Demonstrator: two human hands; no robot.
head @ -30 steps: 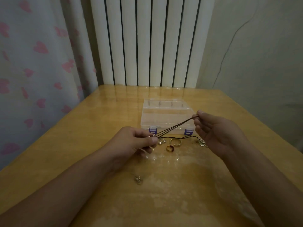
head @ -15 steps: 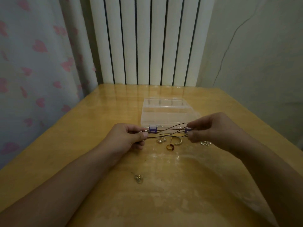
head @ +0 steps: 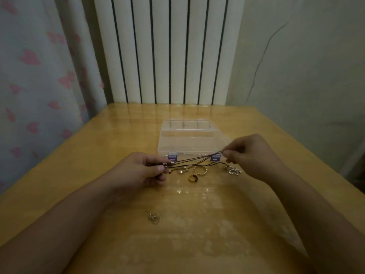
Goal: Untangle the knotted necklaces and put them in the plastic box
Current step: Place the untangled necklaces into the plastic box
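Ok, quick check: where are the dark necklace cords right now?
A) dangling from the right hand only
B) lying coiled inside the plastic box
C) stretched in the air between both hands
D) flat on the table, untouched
C: the dark necklace cords run taut from the left hand to the right hand, each pinching an end, in front of the plastic box.
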